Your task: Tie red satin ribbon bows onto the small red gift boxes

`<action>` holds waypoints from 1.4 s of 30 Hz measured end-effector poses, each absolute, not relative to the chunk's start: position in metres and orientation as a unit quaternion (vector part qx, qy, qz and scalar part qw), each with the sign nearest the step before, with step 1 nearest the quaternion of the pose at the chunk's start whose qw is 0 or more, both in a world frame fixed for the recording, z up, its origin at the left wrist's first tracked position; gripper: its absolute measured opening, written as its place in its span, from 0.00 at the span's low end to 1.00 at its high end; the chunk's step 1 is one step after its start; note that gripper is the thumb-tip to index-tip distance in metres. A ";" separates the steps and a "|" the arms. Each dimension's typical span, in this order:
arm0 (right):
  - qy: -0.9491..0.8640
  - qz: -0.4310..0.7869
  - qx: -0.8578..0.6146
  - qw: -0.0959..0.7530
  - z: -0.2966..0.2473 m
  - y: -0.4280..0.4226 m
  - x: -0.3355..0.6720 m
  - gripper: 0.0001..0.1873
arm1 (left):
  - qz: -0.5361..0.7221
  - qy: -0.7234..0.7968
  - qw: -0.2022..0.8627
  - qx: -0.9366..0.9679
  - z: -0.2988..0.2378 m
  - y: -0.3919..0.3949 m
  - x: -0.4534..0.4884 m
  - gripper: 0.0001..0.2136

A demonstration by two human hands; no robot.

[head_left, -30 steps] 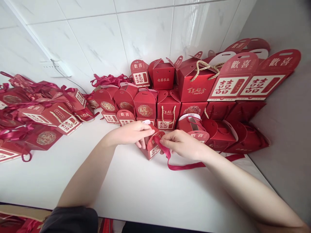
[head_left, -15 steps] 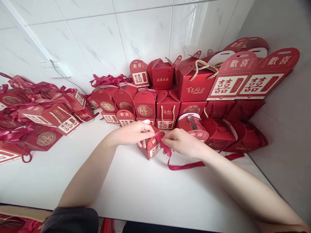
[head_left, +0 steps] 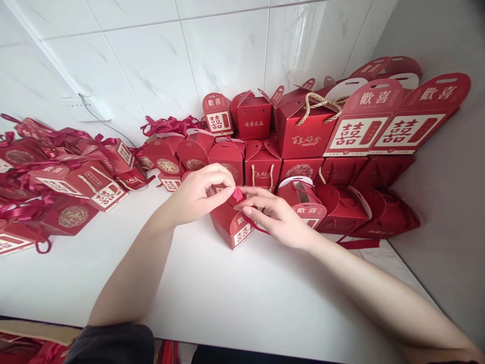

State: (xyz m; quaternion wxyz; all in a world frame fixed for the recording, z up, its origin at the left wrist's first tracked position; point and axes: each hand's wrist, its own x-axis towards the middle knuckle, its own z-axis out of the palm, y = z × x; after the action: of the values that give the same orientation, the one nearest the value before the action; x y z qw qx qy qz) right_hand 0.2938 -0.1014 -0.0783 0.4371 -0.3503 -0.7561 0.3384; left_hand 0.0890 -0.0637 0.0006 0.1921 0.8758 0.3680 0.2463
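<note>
Nearest, at the lower left of the frame, a dark sleeve point(head_left: 111, 344) crosses the front edge of the white bench point(head_left: 265, 303). At the centre stands the red box point(head_left: 223, 222), upright on the bench beneath both hands. Neither hand visibly steadies its walls, so a sharp tug on the red ribbon point(head_left: 238, 195) could drag or tip it. Above the box, the left hand point(head_left: 200, 197) pinches the ribbon between thumb and fingertips; the hold looks small, so smooth fabric could slip out. The right hand point(head_left: 282, 220) curves around the ribbon with fingers parted; whether it grips or merely guides, I cannot tell, since the fingers hide the contact. A ribbon end point(head_left: 359, 244) lies beside the right forearm, where the arm could catch it and twist the strip. Just beyond the right hand, an open-topped box point(head_left: 299, 202) sits close enough for a knuckle to knock it. Farther back, at the upper right, tall-flapped boxes point(head_left: 359, 119) rest on others; a nudge to the row below could topple them against the tiled wall point(head_left: 227, 55).
</note>
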 end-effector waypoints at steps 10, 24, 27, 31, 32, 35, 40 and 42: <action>-0.651 0.543 -0.380 0.371 -0.086 -0.096 0.293 0.24 | 0.037 0.481 0.221 0.848 -0.010 -0.040 0.071 0.13; -0.668 0.475 -0.430 0.379 -0.086 -0.098 0.290 0.23 | -0.005 0.430 0.321 0.844 -0.010 -0.037 0.076 0.11; -0.656 0.477 -0.448 0.376 -0.086 -0.097 0.291 0.23 | 0.002 0.447 0.326 0.833 -0.010 -0.037 0.077 0.10; -0.649 0.479 -0.454 0.377 -0.087 -0.097 0.292 0.24 | 0.024 0.458 0.340 0.821 -0.008 -0.039 0.077 0.12; -0.651 0.480 -0.451 0.377 -0.087 -0.097 0.291 0.24 | 0.025 0.455 0.346 0.820 -0.008 -0.040 0.077 0.13; -0.659 0.482 -0.443 0.369 -0.089 -0.096 0.291 0.23 | 0.032 0.453 0.363 0.814 -0.009 -0.039 0.077 0.15; -0.665 0.483 -0.441 0.361 -0.090 -0.096 0.290 0.25 | 0.088 0.472 0.390 0.786 -0.019 -0.032 0.082 0.20; -0.665 0.482 -0.443 0.359 -0.089 -0.096 0.290 0.26 | 0.096 0.472 0.378 0.791 -0.022 -0.030 0.085 0.20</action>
State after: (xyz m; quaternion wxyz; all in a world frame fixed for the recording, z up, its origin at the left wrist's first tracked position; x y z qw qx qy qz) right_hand 0.2897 -0.0961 -0.0890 0.3588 -0.4435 -0.6647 0.4824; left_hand 0.0846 -0.0299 -0.0221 0.3782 0.7906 0.4719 0.0963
